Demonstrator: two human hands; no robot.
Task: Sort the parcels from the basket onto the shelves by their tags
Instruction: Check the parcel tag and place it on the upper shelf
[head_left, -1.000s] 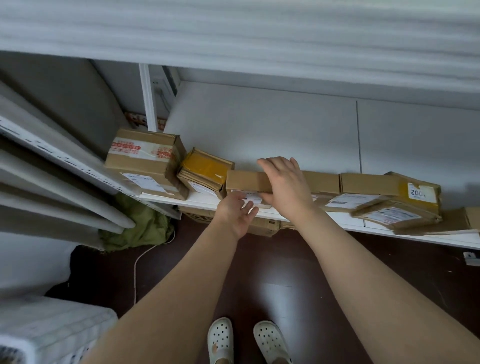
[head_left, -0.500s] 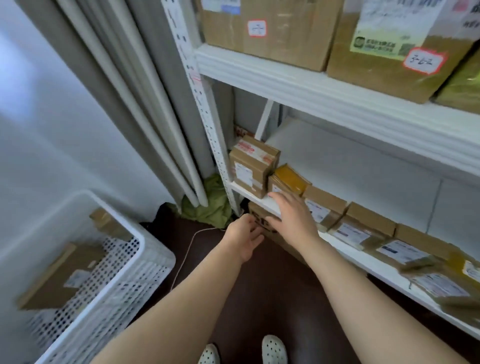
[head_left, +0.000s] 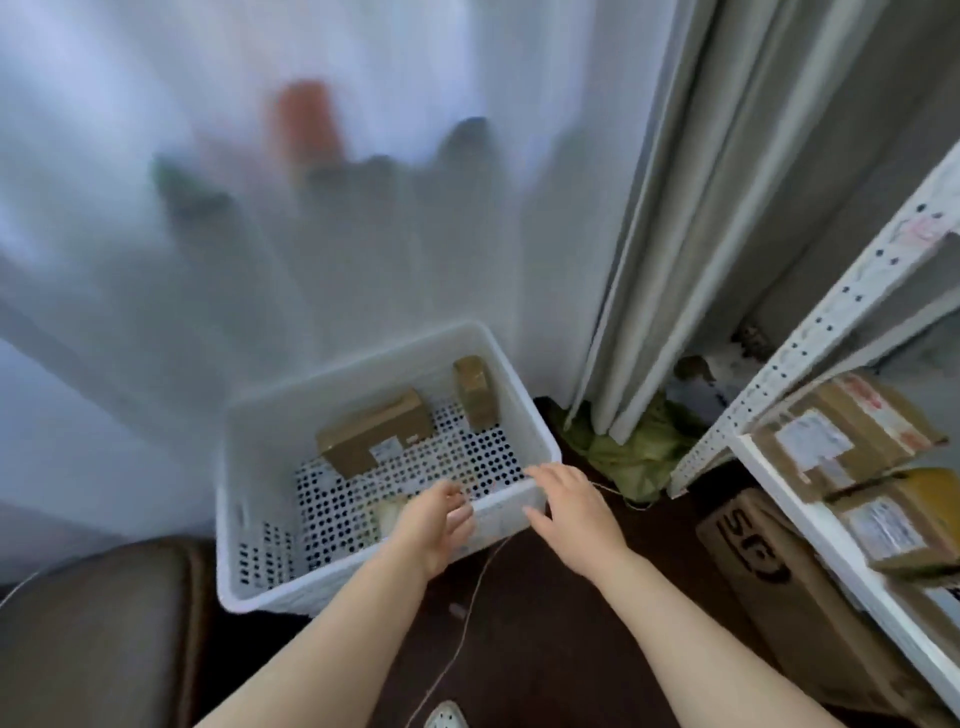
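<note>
Head view: left hand (head_left: 439, 519) and right hand (head_left: 566, 506), fingers loose and holding nothing, hover at the basket (head_left: 249, 467) near its right edge, so the step looks like picking next, calling for a reach to the flat parcel (head_left: 374, 439) by the far edge.

In the basket (head_left: 249, 467) on the floor (head_left: 571, 623): flat parcel (head_left: 374, 439) in the middle, small parcel (head_left: 475, 392) in the far right corner. Behind the basket, a curtain (head_left: 649, 234). To the right, a shelf (head_left: 810, 519) with a far box (head_left: 841, 436) just beside a near box (head_left: 904, 525). Under the shelf, a big box (head_left: 779, 582) on the floor.
</note>
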